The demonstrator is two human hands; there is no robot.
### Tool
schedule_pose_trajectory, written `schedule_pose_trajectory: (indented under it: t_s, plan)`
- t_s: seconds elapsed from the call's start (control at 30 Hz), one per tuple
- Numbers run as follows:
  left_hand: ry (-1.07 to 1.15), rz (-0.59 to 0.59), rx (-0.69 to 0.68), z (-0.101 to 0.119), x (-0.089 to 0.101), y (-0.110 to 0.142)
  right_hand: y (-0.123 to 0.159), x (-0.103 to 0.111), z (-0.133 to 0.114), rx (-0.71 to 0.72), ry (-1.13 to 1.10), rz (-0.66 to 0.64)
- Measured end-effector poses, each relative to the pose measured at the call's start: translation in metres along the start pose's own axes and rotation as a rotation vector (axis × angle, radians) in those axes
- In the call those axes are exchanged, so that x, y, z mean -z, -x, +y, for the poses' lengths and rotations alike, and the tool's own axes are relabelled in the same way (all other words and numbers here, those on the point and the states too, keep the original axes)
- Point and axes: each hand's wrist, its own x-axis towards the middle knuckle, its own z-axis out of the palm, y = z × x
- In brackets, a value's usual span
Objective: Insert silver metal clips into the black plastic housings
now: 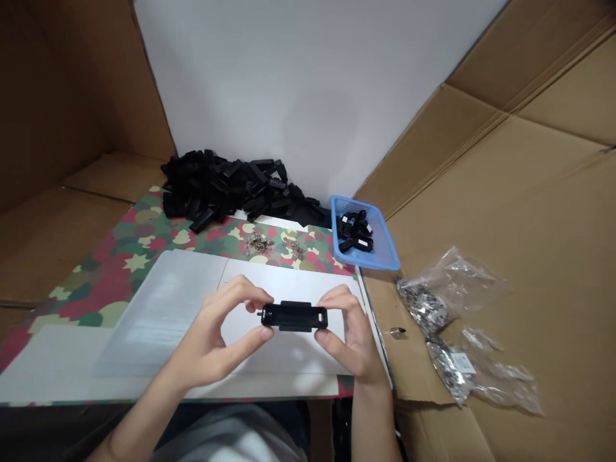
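Black plastic case (294, 317) gripped by left hand (212, 340) and right hand (349, 340) near white sheet's (289, 282) right edge.

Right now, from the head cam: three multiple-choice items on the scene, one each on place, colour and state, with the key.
1. Where is the blue mesh basket?
A. At the far right corner of the camouflage mat
B. On the white sheet under the hands
C. On top of the clear plastic bags

2. What colour is the plastic part?
A. Silver
B. Black
C. Blue

3. How do the left hand and right hand stand with the part?
A. Neither touches it
B. Only the right holds it
C. Both hold it by its ends

1: A, the basket sits at that corner, beside the cardboard.
2: B, its body shows black.
3: C, fingers of each hand grip one end.
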Motion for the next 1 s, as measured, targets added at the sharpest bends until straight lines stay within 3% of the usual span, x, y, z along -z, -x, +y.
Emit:
schedule_pose_trajectory:
  t_s: [0.23, 0.43, 0.67, 1.0]
  plan:
    - [0.081, 0.009, 0.114, -0.003, -0.004, 0.001, 0.0, 0.005, 0.011, -0.128, -0.015, -0.152]
    - [0.047, -0.028, 0.093, -0.001, 0.003, -0.001, -0.008, -0.004, 0.012, -0.174, -0.079, -0.211]
    - [-0.023, -0.086, 0.045, 0.003, 0.005, 0.0, -0.024, -0.012, -0.012, -0.028, 0.19, -0.374]
    - [-0.164, -0.182, 0.001, 0.005, 0.01, 0.006, -0.02, -0.012, -0.03, 0.15, 0.414, -0.304]
